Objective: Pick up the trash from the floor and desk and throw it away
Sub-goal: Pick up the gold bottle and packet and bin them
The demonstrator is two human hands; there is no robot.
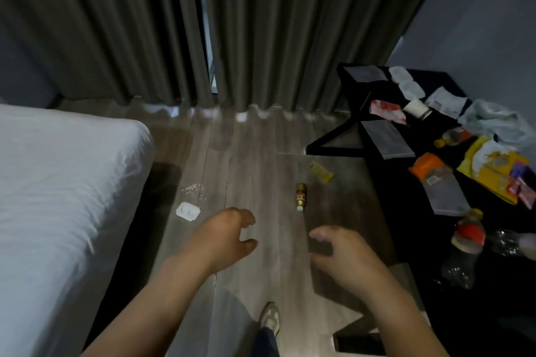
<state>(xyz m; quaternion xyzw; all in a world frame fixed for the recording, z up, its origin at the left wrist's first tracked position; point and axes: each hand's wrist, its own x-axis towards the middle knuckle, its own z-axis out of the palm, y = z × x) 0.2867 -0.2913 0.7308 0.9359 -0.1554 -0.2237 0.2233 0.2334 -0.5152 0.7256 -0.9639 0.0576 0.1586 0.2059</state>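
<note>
Nothing is held by either hand: the left hand and the right hand are stretched out over the wooden floor with fingers loosely curled and thumbs apart.

A small brown bottle is seen lying on the floor farther out than both hands, slightly right of the gap between them. Its long axis runs near to far, with the pale cap at the near end. The right hand is judged the nearer of the two, and no obstacle is seen between it and the bottle. A yellow sachet lies just beyond the bottle, to its right.

A white blister pack lies flat just left of the left hand, close to the bed, with a scrap of clear wrapper a little farther out.

More trash is spread on the black desk at right: a paper cup on its side, a red wrapper, an orange packet and a plastic bottle with a red label. No bin can be seen.
</note>
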